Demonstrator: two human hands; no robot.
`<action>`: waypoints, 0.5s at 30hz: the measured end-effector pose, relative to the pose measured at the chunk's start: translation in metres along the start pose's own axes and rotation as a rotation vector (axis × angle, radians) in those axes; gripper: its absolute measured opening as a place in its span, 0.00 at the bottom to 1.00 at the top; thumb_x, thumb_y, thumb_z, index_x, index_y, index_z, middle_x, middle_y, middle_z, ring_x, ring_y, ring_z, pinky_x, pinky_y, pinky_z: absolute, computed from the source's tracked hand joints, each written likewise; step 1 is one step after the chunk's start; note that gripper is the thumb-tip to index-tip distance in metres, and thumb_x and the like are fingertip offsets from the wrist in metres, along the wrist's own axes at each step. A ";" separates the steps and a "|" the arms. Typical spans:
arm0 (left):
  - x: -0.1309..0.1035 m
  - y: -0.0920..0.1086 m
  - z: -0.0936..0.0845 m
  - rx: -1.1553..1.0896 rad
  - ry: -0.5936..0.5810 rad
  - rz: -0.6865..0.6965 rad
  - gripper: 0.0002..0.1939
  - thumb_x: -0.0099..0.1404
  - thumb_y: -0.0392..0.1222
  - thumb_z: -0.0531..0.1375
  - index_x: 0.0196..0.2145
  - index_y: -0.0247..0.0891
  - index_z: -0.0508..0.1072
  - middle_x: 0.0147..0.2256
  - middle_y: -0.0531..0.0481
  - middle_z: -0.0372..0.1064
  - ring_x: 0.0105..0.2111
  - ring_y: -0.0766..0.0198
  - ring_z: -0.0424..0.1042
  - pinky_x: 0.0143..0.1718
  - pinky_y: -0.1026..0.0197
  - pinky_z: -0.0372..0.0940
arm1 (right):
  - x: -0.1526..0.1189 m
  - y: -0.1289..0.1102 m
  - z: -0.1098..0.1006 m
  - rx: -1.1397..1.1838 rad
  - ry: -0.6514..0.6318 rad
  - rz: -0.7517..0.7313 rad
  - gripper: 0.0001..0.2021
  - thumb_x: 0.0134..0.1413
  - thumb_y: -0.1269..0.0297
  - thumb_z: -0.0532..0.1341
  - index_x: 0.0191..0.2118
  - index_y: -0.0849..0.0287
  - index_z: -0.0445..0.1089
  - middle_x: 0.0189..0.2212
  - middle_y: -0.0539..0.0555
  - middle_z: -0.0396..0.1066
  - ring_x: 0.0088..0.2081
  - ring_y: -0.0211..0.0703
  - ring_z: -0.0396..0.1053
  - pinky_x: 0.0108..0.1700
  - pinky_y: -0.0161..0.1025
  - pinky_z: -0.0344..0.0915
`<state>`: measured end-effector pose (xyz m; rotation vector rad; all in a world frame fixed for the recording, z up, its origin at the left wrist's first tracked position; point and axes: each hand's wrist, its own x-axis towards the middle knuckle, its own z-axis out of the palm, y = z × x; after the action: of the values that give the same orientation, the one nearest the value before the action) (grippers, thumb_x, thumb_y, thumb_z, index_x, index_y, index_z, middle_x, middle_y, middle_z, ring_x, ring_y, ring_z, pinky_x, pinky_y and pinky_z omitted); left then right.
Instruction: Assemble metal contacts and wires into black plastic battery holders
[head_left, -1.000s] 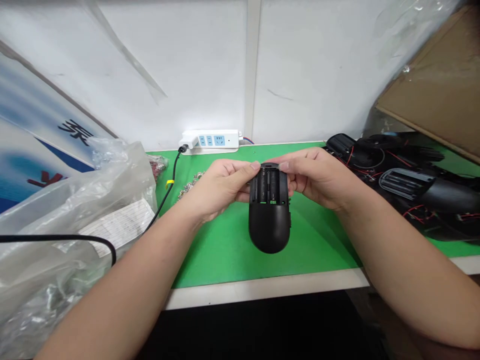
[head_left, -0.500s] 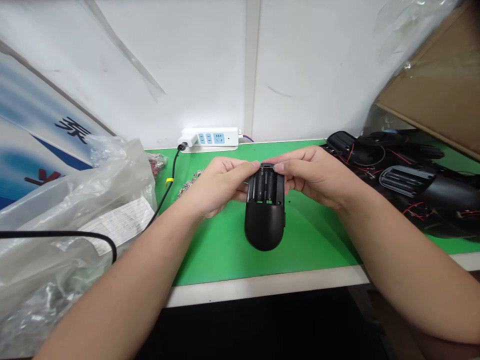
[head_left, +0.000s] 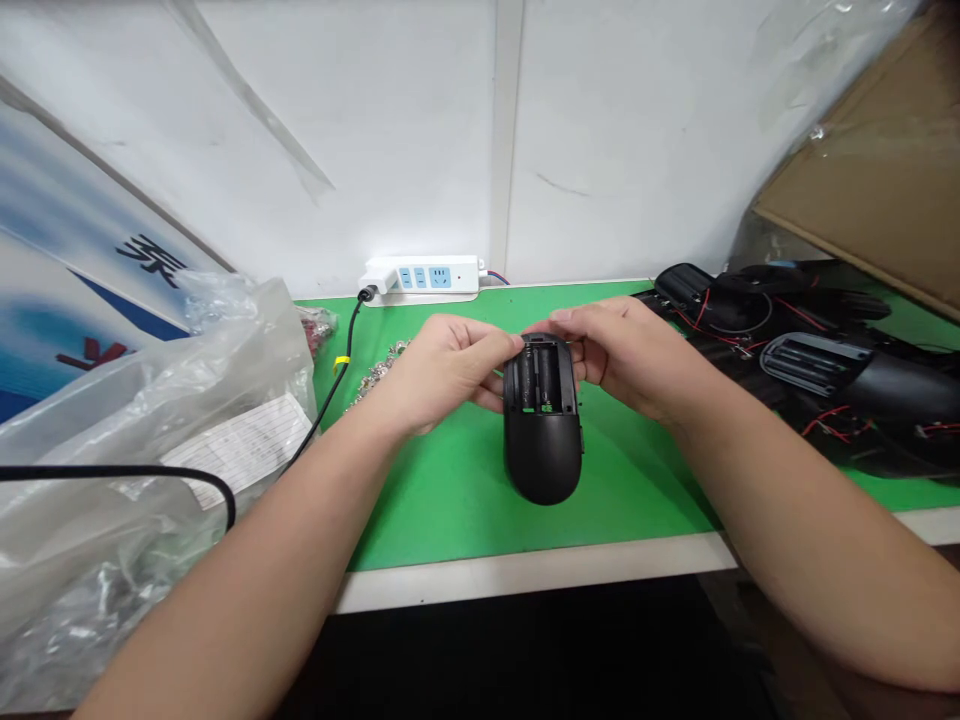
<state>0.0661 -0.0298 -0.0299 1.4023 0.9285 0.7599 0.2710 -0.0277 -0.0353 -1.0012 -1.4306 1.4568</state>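
Observation:
A black plastic battery housing (head_left: 544, 460) with a rounded lower end is held up over the green mat (head_left: 465, 510). Its open battery compartment (head_left: 546, 378) faces me, with slots side by side and small green bits at the lower end. My left hand (head_left: 450, 372) is closed on the housing's upper left edge, thumb near the top corner. At the upper right edge, my right hand (head_left: 628, 350) is closed too, its thumb raised off the compartment and its fingers partly hidden behind the housing. Small metal parts (head_left: 384, 365) lie in a pile beyond my left wrist.
Several similar black housings with red wires (head_left: 817, 362) are heaped at the right, below a cardboard box (head_left: 870, 170). A white power strip (head_left: 457, 275) with a black cable (head_left: 341, 375) sits against the wall. Clear plastic bags (head_left: 255, 350) fill the left side.
The housing has shifted slightly right and turned a little. My right thumb has moved from the compartment's top corner to above the housing's edge. My left hand keeps its hold.

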 end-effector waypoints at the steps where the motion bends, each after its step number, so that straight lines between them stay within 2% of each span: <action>1: 0.000 0.000 0.000 0.006 0.004 -0.004 0.15 0.68 0.46 0.62 0.28 0.33 0.75 0.28 0.50 0.76 0.26 0.70 0.76 0.27 0.70 0.72 | 0.000 0.001 0.002 -0.043 0.030 -0.033 0.12 0.58 0.57 0.67 0.30 0.60 0.80 0.25 0.53 0.75 0.25 0.37 0.68 0.27 0.35 0.66; 6: 0.000 -0.002 0.002 0.013 0.021 0.004 0.17 0.68 0.48 0.64 0.27 0.33 0.74 0.28 0.53 0.74 0.26 0.73 0.74 0.27 0.72 0.71 | 0.001 0.009 0.013 -0.264 0.206 -0.253 0.07 0.61 0.62 0.65 0.37 0.61 0.77 0.31 0.53 0.77 0.31 0.39 0.71 0.33 0.36 0.67; 11: 0.001 -0.004 0.002 0.038 0.053 0.015 0.18 0.68 0.49 0.64 0.27 0.33 0.74 0.28 0.53 0.73 0.26 0.73 0.73 0.28 0.72 0.72 | -0.001 0.015 0.015 -0.389 0.224 -0.313 0.10 0.66 0.61 0.59 0.45 0.62 0.73 0.29 0.51 0.72 0.28 0.39 0.66 0.29 0.37 0.60; 13: 0.001 -0.003 0.002 0.062 0.071 0.029 0.17 0.68 0.50 0.63 0.28 0.33 0.75 0.28 0.53 0.72 0.27 0.72 0.73 0.29 0.72 0.73 | -0.001 0.016 0.014 -0.512 0.248 -0.339 0.09 0.67 0.61 0.57 0.42 0.60 0.72 0.28 0.50 0.70 0.28 0.39 0.64 0.29 0.38 0.57; 15: 0.000 -0.002 0.003 0.087 0.087 0.041 0.17 0.68 0.50 0.64 0.29 0.32 0.76 0.29 0.52 0.72 0.29 0.72 0.74 0.30 0.71 0.73 | -0.002 0.016 0.014 -0.650 0.251 -0.357 0.14 0.70 0.58 0.54 0.32 0.58 0.67 0.25 0.49 0.65 0.27 0.38 0.60 0.29 0.39 0.53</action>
<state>0.0684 -0.0309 -0.0321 1.4774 1.0126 0.8249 0.2576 -0.0344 -0.0513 -1.1814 -1.8183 0.5839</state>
